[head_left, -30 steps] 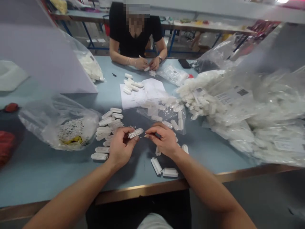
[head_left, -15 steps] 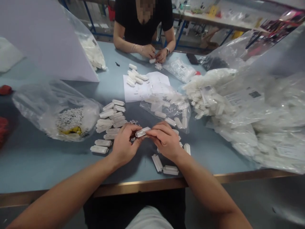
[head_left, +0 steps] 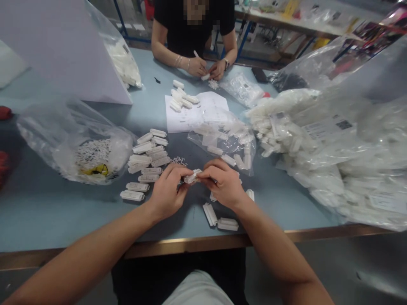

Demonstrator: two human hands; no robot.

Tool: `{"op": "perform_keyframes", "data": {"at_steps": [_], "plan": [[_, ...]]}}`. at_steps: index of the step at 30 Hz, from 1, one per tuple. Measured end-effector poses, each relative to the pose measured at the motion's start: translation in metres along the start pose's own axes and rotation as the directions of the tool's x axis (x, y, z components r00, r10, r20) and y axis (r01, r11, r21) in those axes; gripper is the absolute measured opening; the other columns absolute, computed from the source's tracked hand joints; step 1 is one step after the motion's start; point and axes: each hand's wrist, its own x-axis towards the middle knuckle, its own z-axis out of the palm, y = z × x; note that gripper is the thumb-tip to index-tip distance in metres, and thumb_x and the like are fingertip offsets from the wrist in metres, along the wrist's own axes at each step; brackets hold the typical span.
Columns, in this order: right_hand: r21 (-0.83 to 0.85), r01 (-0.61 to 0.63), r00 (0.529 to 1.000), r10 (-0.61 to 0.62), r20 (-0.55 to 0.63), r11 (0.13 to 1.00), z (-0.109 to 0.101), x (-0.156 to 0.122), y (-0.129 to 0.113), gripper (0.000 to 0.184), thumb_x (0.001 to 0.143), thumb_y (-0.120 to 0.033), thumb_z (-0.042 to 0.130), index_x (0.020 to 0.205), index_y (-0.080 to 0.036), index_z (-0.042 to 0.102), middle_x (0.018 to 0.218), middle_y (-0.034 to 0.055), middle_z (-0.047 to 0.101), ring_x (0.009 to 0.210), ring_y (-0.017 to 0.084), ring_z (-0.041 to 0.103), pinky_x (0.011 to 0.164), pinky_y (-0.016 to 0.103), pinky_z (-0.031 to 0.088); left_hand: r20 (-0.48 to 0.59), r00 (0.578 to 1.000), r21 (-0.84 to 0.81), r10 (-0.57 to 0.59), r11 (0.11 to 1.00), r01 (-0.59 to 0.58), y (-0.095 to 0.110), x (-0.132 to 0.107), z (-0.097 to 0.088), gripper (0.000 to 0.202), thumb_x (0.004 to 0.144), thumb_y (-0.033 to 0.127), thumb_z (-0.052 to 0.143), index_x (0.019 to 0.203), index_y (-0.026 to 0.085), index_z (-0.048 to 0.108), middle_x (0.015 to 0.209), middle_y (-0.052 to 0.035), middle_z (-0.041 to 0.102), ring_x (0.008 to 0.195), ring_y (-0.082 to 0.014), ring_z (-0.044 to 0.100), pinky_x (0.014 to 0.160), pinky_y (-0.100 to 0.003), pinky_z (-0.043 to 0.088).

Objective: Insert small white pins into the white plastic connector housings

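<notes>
My left hand (head_left: 167, 190) and my right hand (head_left: 222, 184) meet above the blue-grey table (head_left: 79, 220), both shut on a white plastic connector housing (head_left: 192, 176). Their fingers hide much of it. Left of my left hand lie rows of matching housings (head_left: 143, 163), with tiny white plastic pieces (head_left: 179, 160) just above my fingers. Under my right wrist lie two more housings (head_left: 210, 214), with another (head_left: 227, 224) beside them.
A clear bag of housings (head_left: 222, 144) lies on a paper sheet's edge (head_left: 181, 120). Bulging plastic bags of white parts (head_left: 318, 144) fill the right side, and another bag (head_left: 76, 148) lies left. Across the table, a co-worker's hands (head_left: 206, 72) hold a small white part.
My hands have drawn closer together around the housing, and my fingers now cover more of it. The view has tilted slightly, shifting the table contents upward in the picture.
</notes>
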Motion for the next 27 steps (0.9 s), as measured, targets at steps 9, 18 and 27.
{"op": "perform_keyframes", "data": {"at_steps": [9,18,27], "plan": [[0.517,-0.592,0.797,0.353,0.489,0.619,-0.007,0.006,0.008,0.037,0.078,-0.040,0.081,0.107,-0.018,0.072,0.097,0.0046,0.074,0.088,0.018,0.068,0.080,0.032,0.055,0.055,0.998,-0.122,0.041,0.992,-0.034,0.003,0.004,-0.004,0.016,0.093,0.011,0.060,0.105,0.021,0.059,0.097,-0.0031,0.068,0.092,-0.0168,0.066,0.077,-0.028,0.053],[0.563,-0.577,0.815,0.377,0.440,0.592,-0.005,0.008,0.005,0.034,0.082,-0.041,0.077,0.108,-0.019,0.072,0.101,0.0050,0.077,0.088,0.017,0.071,0.080,0.031,0.057,0.098,0.975,-0.205,-0.198,0.955,0.214,0.001,0.006,-0.004,0.014,0.089,0.024,0.065,0.102,0.022,0.063,0.095,-0.0039,0.069,0.085,-0.0187,0.066,0.070,-0.029,0.054],[0.567,-0.545,0.838,0.418,0.351,0.617,0.005,0.013,0.005,0.038,0.082,-0.046,0.077,0.108,-0.019,0.072,0.097,0.0054,0.077,0.086,0.018,0.071,0.077,0.030,0.058,0.081,0.933,-0.299,-0.352,0.884,0.359,-0.004,0.006,-0.003,0.020,0.087,0.031,0.069,0.103,0.022,0.061,0.094,-0.0048,0.068,0.082,-0.0200,0.068,0.070,-0.033,0.056]]}}
